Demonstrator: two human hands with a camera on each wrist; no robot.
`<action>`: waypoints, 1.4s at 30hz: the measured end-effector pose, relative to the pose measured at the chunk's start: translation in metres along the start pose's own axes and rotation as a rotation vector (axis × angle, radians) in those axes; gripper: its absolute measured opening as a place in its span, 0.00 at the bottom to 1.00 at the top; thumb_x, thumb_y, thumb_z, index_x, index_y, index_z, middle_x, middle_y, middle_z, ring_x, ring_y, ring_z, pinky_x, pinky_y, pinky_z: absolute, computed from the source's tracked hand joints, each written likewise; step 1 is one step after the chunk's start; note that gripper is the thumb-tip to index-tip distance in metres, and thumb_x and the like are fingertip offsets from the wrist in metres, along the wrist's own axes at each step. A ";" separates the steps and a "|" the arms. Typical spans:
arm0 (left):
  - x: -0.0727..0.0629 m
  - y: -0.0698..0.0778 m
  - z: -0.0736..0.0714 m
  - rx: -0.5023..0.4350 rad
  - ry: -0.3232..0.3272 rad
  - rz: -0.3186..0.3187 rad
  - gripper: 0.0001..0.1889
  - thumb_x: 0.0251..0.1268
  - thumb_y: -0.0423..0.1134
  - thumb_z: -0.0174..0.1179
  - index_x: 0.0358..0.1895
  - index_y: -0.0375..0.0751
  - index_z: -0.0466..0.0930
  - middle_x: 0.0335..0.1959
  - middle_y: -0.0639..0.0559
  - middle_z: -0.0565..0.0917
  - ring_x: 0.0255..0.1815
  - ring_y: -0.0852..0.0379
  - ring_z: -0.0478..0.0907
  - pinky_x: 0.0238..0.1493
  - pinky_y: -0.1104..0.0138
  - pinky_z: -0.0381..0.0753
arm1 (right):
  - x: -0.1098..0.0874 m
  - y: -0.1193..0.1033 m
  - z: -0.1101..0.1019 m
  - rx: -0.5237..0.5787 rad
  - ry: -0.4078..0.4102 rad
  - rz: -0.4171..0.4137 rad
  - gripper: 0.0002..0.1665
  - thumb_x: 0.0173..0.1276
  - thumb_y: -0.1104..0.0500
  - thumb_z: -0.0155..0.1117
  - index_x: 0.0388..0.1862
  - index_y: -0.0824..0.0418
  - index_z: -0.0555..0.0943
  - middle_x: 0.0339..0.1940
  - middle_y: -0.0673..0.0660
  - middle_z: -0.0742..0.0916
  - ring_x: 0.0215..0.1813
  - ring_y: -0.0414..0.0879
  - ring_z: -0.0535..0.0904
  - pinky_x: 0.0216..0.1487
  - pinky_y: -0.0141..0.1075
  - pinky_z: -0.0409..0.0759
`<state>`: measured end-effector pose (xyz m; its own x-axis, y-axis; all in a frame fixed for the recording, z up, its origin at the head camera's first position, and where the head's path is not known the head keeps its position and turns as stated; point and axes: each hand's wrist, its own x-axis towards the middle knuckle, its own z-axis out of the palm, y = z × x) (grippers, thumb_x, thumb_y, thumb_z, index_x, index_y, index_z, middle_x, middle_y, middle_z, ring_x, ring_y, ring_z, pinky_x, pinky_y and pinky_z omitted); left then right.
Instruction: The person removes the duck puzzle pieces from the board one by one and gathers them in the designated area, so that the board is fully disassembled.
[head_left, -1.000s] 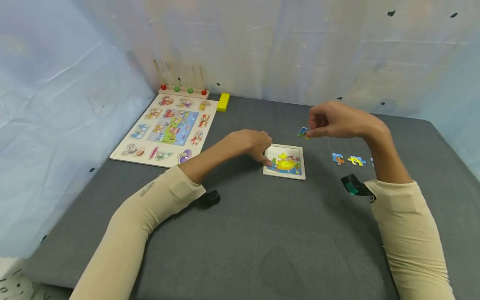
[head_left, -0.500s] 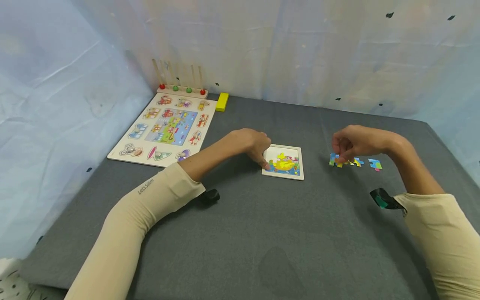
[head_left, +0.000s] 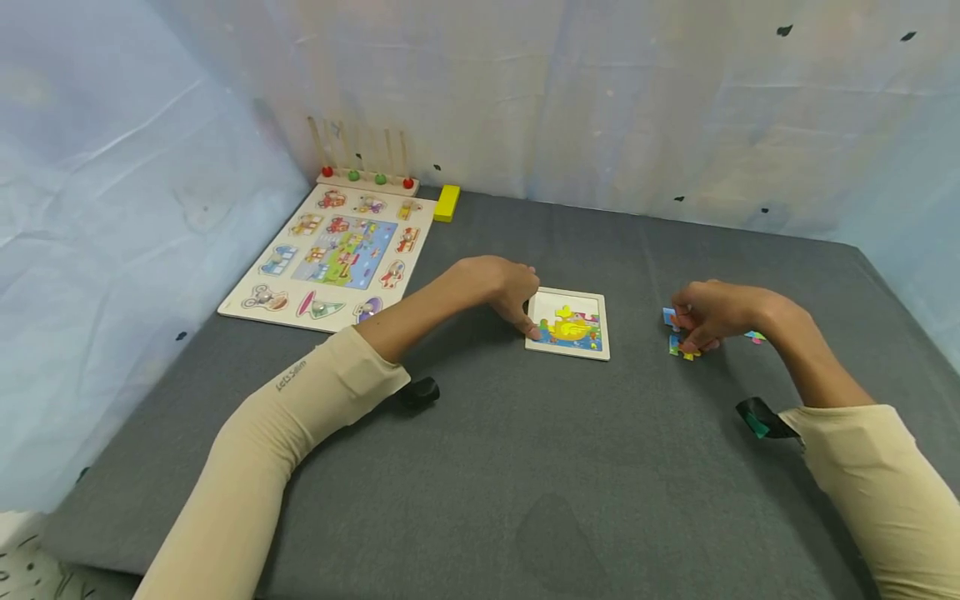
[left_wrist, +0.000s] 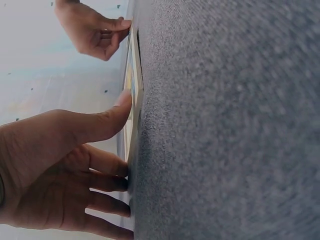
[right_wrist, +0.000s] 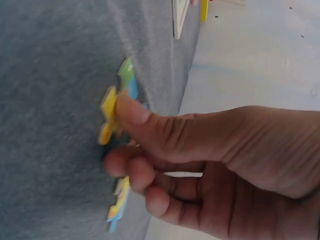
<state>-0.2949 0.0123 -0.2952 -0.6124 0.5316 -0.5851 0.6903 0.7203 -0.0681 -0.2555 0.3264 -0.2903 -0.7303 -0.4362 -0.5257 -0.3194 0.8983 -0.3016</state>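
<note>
My left hand (head_left: 510,296) rests at the left edge of a small wooden puzzle tray (head_left: 606,333). Its thumb (left_wrist: 124,97) lies over the rim, and its straight, spread fingers reach down beside the tray. A partly assembled yellow duck picture (head_left: 572,330) fills the tray's lower part. Farther right, my right hand (head_left: 712,317) pinches a jigsaw piece (right_wrist: 109,105) of yellow, green and blue, close over the dark cloth. Another piece with blue (head_left: 670,316) lies behind the fingertips, and a third piece (head_left: 756,337) shows partly past the hand. The right hand hides others.
At the back left lies a large picture board (head_left: 247,308) with knobbed pieces. Behind it stands a peg rack (head_left: 367,182) with red and green beads, next to a yellow block (head_left: 447,203). A sheet backdrop (head_left: 600,108) rises behind the grey cloth surface (head_left: 480,483).
My right hand has moved right, away from the tray, and down to the loose pieces, bringing its pinched piece along. My left hand has stayed at the tray.
</note>
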 end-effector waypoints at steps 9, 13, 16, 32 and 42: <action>0.002 -0.001 0.003 -0.002 -0.013 0.010 0.47 0.70 0.73 0.55 0.79 0.40 0.66 0.87 0.40 0.54 0.87 0.43 0.57 0.83 0.48 0.63 | 0.004 -0.023 -0.019 -0.084 -0.042 -0.027 0.06 0.71 0.69 0.66 0.37 0.63 0.78 0.30 0.55 0.86 0.33 0.46 0.80 0.37 0.40 0.78; 0.002 0.002 0.004 -0.003 0.003 0.007 0.45 0.71 0.72 0.55 0.77 0.39 0.69 0.83 0.40 0.64 0.82 0.44 0.65 0.79 0.49 0.69 | 0.010 -0.038 -0.033 -0.119 -0.023 -0.076 0.04 0.74 0.66 0.66 0.42 0.63 0.79 0.35 0.57 0.88 0.35 0.47 0.82 0.39 0.41 0.79; 0.003 0.004 0.003 0.007 0.010 -0.003 0.44 0.72 0.71 0.55 0.77 0.40 0.68 0.77 0.42 0.70 0.75 0.47 0.73 0.74 0.52 0.74 | 0.017 -0.051 -0.040 -0.159 0.028 -0.131 0.10 0.73 0.63 0.69 0.49 0.64 0.80 0.39 0.57 0.88 0.39 0.47 0.83 0.41 0.43 0.81; 0.004 0.011 0.001 0.068 -0.003 -0.018 0.43 0.72 0.72 0.54 0.76 0.41 0.69 0.77 0.43 0.74 0.76 0.47 0.73 0.74 0.52 0.74 | 0.066 -0.097 -0.011 -0.148 0.042 -0.304 0.20 0.74 0.60 0.69 0.61 0.65 0.80 0.43 0.58 0.88 0.41 0.46 0.82 0.47 0.43 0.82; 0.001 0.006 -0.001 0.036 -0.002 0.003 0.46 0.66 0.76 0.57 0.72 0.42 0.72 0.80 0.43 0.70 0.83 0.45 0.64 0.75 0.53 0.73 | 0.080 -0.099 -0.002 -0.142 0.114 -0.281 0.14 0.70 0.61 0.74 0.49 0.65 0.82 0.36 0.58 0.85 0.35 0.46 0.78 0.41 0.39 0.78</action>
<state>-0.2920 0.0176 -0.2949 -0.6100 0.5328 -0.5866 0.7052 0.7026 -0.0952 -0.2833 0.2026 -0.3006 -0.6621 -0.6665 -0.3426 -0.5933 0.7455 -0.3038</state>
